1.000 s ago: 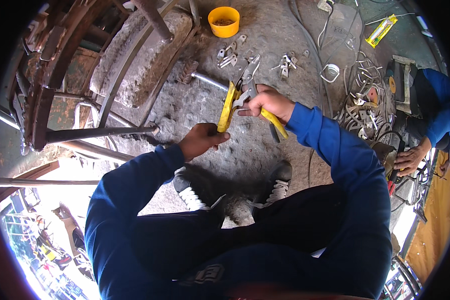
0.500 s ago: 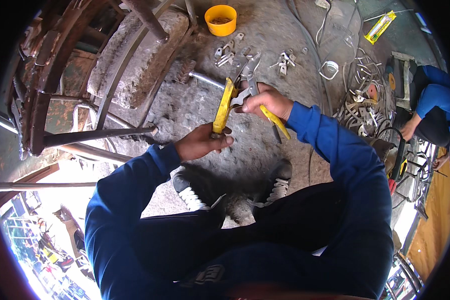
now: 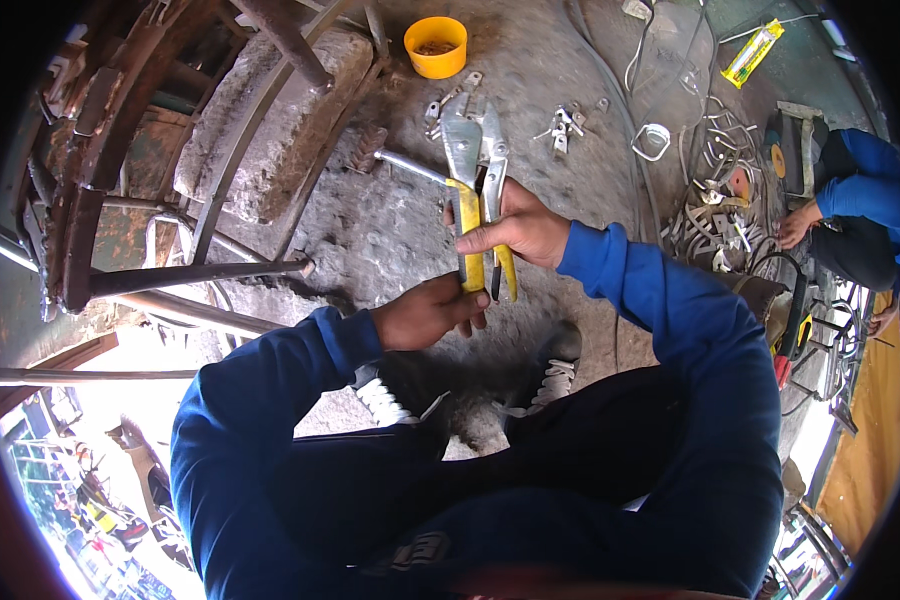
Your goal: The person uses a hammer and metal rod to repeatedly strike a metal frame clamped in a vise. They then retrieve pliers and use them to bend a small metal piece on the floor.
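A pair of locking pliers [image 3: 463, 150] with silver jaws and yellow handles is held upright in front of me, jaws pointing away. My right hand [image 3: 525, 228] wraps round both handles, its thumb lying across the yellow grip. At the near end of one handle, my left hand [image 3: 432, 312] pinches the tip between thumb and fingers. Just beyond the jaws, small metal brackets [image 3: 438, 108] lie on the ground, partly hidden by the pliers. A metal rod [image 3: 408, 164] of a hammer-like tool lies to the left of the pliers.
A yellow tub [image 3: 436, 50] stands at the far side. More small brackets [image 3: 564, 128] lie right of the jaws. A metal frame [image 3: 205, 278] and stone block [image 3: 270, 120] occupy the left. At right are piled metal pieces [image 3: 715, 200], cables and another person's hand [image 3: 798, 224].
The pliers have turned upright, and their handles have come together. My right hand has shifted left and down around both handles; my left hand has moved slightly right and down.
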Tool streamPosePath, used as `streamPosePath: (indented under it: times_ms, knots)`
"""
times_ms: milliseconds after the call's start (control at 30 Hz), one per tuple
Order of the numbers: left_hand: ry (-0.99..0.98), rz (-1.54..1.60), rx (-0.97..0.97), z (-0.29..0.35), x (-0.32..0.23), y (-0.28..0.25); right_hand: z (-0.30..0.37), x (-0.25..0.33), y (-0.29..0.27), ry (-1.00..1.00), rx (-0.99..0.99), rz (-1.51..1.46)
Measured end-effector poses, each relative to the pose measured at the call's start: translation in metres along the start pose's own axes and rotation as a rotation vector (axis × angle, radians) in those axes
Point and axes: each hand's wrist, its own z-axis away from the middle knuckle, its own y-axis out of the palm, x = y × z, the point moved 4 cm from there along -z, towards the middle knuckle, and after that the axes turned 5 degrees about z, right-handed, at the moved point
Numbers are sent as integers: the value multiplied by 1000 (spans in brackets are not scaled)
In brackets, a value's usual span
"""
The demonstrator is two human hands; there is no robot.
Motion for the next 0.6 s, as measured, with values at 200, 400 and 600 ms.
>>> streamPosePath:
  times_ms: [200, 400, 600]
  knots:
    - [10, 150, 49, 17, 26, -25, 7, -6, 8, -5, 228, -88]
    - [-170, 405, 128, 58, 59, -31, 13, -35, 17, 198, 374, -263]
    - [-140, 611, 63, 59, 75, -23, 0, -51, 11, 147, 252, -225]
